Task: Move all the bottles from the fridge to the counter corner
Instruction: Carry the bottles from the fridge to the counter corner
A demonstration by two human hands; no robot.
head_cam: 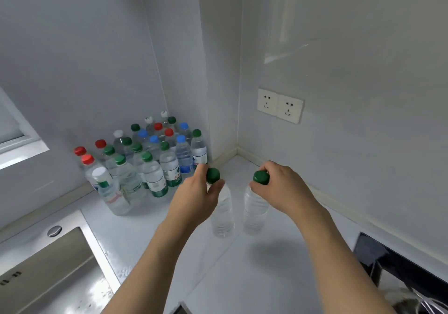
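Note:
Two clear water bottles with green caps stand side by side over the white counter (254, 277). My left hand (196, 197) grips the neck of the left bottle (222, 214) just under its cap. My right hand (281, 187) grips the neck of the right bottle (254, 209) the same way. Whether their bases touch the counter I cannot tell. A cluster of several bottles (150, 163) with green, red, blue and white caps fills the counter corner to the left of my hands. The fridge is out of view.
A steel sink (48, 272) lies at the lower left. A double wall socket (280, 105) sits on the right wall. A dark hob edge (388, 262) is at the lower right. Walls close the corner behind the bottles.

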